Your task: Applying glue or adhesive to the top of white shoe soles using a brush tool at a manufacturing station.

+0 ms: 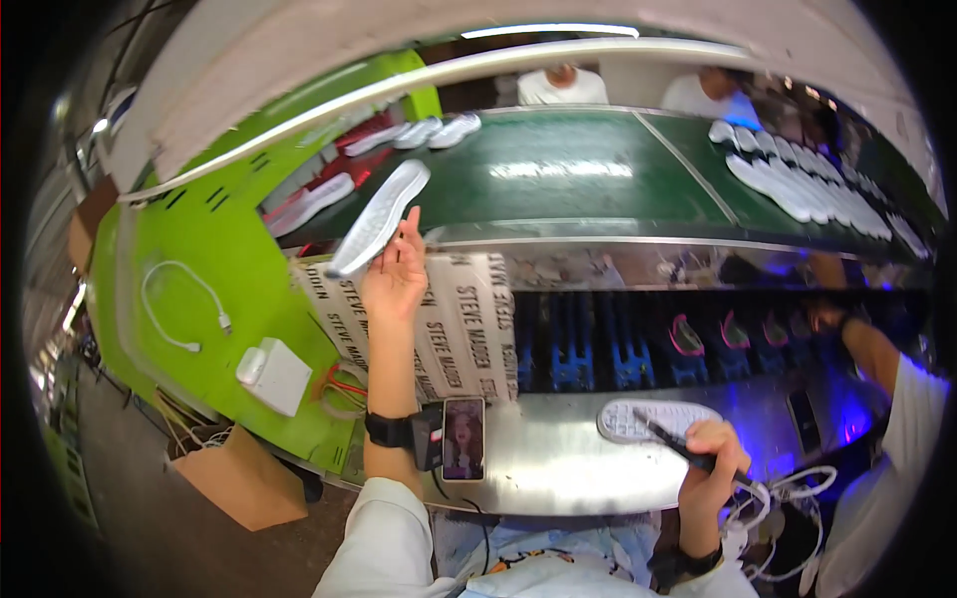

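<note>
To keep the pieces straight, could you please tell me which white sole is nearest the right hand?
The white sole on the metal worktop, beside the right hand; another is in the left hand, and the others lie farther off.

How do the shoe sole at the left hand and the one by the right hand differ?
The left-hand sole slants steeply across the view; the worktop sole lies nearly crosswise. The left-hand sole meets the left hand's fingers, while the worktop sole rests on the metal worktop. The right hand's black pen-like tool overlaps the worktop sole, not the left-hand sole. Both look whitish and elongated.
</note>
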`<state>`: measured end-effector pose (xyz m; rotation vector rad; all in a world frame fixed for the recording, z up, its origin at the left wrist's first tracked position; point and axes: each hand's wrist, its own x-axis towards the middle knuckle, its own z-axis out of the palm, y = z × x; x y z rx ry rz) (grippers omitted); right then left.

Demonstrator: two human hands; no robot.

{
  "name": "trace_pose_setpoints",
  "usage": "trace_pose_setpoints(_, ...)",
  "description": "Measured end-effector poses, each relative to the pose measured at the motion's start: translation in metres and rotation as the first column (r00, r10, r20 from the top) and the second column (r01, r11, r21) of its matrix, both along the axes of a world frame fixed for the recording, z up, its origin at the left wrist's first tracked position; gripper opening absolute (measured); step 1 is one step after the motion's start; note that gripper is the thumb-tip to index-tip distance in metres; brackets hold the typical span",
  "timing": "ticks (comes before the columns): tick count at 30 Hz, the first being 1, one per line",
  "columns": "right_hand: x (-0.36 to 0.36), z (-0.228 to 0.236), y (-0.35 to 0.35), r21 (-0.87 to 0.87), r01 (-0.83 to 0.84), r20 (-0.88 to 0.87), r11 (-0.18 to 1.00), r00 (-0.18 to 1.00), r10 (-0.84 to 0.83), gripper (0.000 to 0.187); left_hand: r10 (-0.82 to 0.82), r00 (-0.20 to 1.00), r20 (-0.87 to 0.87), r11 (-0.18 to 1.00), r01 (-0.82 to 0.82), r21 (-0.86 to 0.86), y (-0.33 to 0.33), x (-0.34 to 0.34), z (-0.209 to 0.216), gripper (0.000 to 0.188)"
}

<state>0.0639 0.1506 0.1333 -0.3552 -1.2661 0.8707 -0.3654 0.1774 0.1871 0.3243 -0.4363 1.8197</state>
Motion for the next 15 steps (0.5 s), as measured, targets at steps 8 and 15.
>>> trace_pose_setpoints(8, 0.026, -0.042, 0.002, -0.406, 0.059, 0.134, 0.912, 0.991, -0.005, 0.038, -0.107, -0.626, -0.772, -0.363, -0.699, 0.616, -0.032, -0.014, 0.022, 0.06)
trace_pose_setpoints(15, 0.032, -0.053, 0.003, -0.475, 0.085, 0.16, 0.876, 0.987, -0.009, 0.034, -0.656, -0.466, -0.594, -0.204, -0.648, 0.734, -0.019, -0.049, 0.061, 0.085)
